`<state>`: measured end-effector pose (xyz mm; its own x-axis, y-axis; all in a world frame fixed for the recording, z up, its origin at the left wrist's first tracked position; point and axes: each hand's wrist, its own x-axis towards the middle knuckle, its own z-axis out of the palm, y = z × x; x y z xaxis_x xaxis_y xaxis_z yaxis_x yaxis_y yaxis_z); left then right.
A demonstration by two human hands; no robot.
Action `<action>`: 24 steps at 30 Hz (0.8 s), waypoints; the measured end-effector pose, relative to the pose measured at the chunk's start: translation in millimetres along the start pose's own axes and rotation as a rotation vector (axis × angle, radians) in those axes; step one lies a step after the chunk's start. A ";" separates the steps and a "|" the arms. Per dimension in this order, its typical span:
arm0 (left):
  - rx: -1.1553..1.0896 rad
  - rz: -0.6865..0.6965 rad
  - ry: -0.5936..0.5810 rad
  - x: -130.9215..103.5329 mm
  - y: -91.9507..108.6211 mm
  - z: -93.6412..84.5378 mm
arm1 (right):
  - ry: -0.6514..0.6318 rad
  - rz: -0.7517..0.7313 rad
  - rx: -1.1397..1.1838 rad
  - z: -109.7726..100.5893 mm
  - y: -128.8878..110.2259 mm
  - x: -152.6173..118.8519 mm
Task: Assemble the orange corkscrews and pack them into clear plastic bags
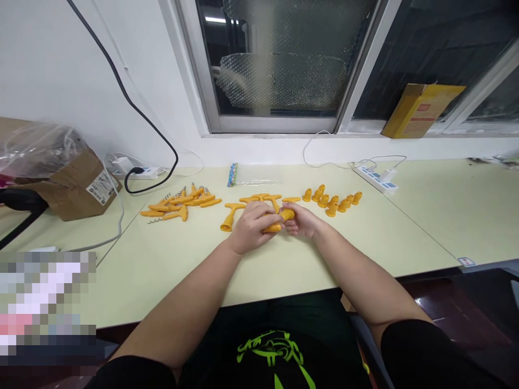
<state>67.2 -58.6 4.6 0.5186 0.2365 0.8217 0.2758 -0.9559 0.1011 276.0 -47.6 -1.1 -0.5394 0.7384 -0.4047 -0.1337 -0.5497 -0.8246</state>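
Observation:
My left hand is closed around a yellow T-shaped handle above the table's middle. Right beside it, my right hand grips a yellow sleeve that meets the handle. Behind my hands lie several yellow T-shaped pieces, partly covered by my fingers. One assembled T-shaped piece rests just left of my left hand. Further left is a pile of yellow corkscrew handles with metal spirals. Several yellow sleeves stand to the right of my right hand.
A clear plastic bag lies near the wall. A power strip with cables sits at the back right, another at the back left. An opened cardboard box is at the far left. A yellow carton leans on the window.

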 end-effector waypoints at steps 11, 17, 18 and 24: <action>0.502 -1.108 -0.029 -48.7 -87.4 -62.8 | 0.005 -0.345 -0.468 -24.5 -12.1 -24.8; 0.521 -1.280 -0.180 -61.8 -105.2 -62.6 | -0.131 -0.104 -0.720 -19.5 -7.8 -25.5; 0.535 -1.280 -0.187 -61.5 -105.0 -61.7 | -0.128 -0.067 -0.720 -18.9 -6.5 -23.6; 0.570 -1.317 -0.188 -58.0 -105.5 -62.2 | -0.142 0.088 -0.659 -18.0 1.8 -15.0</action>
<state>-42.3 17.7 -18.9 -0.2769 0.9351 0.2210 0.8834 0.1572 0.4415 298.8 -52.6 -3.7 -0.6346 0.6187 -0.4631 0.4260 -0.2200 -0.8776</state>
